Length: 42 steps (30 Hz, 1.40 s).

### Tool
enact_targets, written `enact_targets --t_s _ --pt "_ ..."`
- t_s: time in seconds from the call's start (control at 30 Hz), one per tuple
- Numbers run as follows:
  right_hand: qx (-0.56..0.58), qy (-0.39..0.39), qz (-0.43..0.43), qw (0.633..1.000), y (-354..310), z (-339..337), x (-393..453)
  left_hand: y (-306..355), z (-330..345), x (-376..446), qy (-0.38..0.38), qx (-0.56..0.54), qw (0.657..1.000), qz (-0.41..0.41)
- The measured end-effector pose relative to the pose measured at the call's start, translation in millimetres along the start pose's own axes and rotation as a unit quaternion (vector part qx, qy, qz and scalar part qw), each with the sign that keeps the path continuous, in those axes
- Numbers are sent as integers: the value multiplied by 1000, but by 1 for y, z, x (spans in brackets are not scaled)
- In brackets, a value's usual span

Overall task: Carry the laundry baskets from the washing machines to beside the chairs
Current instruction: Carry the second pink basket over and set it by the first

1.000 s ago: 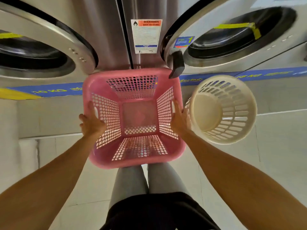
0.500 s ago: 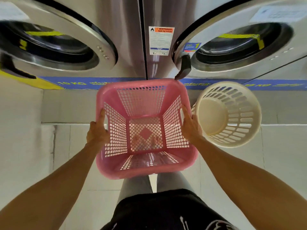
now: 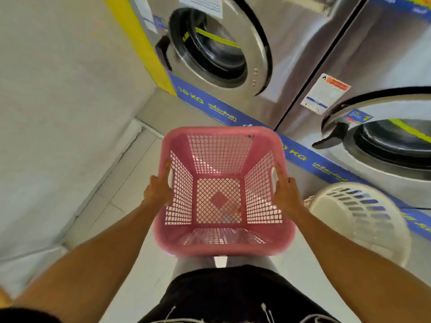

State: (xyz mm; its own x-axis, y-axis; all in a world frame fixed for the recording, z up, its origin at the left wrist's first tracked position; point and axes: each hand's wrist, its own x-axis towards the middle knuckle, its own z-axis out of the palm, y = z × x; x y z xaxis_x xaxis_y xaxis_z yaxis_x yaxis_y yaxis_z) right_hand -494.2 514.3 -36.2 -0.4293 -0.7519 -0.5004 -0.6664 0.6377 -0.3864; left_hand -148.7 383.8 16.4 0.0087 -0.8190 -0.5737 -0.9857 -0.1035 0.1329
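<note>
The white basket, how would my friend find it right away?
Start at the washing machines. At their foot, on the person's right, sits the white basket, untouched. It is round with slotted walls; the pink basket beside it is square and held by both hands.

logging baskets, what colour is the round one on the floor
Cream white round basket, best seen in the head view.

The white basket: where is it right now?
In the head view, the white basket is low right on the floor, beside the right hand and the right-hand washer.
</note>
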Motion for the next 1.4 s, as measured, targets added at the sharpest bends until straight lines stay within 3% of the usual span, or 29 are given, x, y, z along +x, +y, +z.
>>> enact_targets --t_s 0.3,0.57,0.9,1.17,1.4 --pt "-105 -3 -167 980 -103 0 1 -88 4 -94 42 -138 983 -110" --pt "-158 -16 -307 938 -172 57 -90 -190 65 -232 108 -232 939 -230" --pt "-191 -45 -537 821 -249 150 -277 -315 178 -424 209 -316 835 -400" --pt "-241 -139 -616 737 -298 250 -394 -378 251 -535 254 -328 736 -535" --pt "-268 -208 -662 669 -346 351 -478 -428 301 -588 245 -354 661 -614"
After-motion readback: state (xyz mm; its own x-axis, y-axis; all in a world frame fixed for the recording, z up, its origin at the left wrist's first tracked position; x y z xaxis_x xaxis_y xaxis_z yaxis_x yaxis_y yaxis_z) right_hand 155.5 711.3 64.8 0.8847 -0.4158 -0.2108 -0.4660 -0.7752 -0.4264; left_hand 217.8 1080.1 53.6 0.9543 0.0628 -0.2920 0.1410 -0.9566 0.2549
